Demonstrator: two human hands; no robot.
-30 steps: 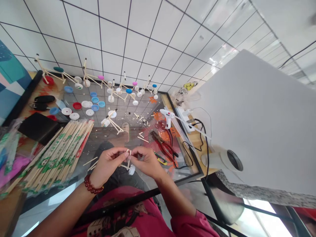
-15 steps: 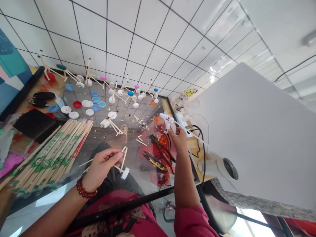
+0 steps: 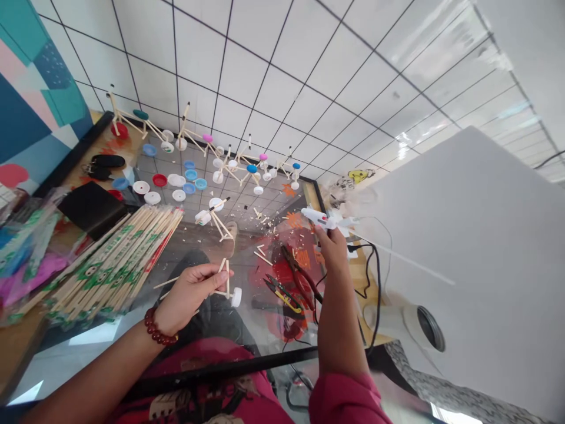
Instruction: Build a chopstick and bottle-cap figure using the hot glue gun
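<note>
My left hand (image 3: 192, 291) pinches a small frame of wooden sticks (image 3: 228, 277) with a white bottle cap (image 3: 236, 297) at its near right end. Longer stick ends stick out to the left behind the hand. My right hand (image 3: 334, 247) is closed around the lower part of a white hot glue gun (image 3: 315, 218) on the right side of the table. A clear glue stick (image 3: 410, 265) juts from the gun's back toward the lower right. Between my hands lie pliers (image 3: 302, 277), yellow-handled cutters (image 3: 285, 294) and several short stick pieces (image 3: 263, 257).
Stick-and-cap models (image 3: 216, 218) stand on the glass table and along the tiled wall (image 3: 265, 88). Loose caps (image 3: 179, 195) lie at the back left, bundled sticks (image 3: 119, 259) at the left. A black cable (image 3: 377, 282), a white board (image 3: 468, 247) and a pale cylinder (image 3: 410, 324) are at the right.
The glue gun has turned in my right hand's grip, and its glue stick swings out further to the right. My left hand still holds the stick frame. The whole view has shifted.
</note>
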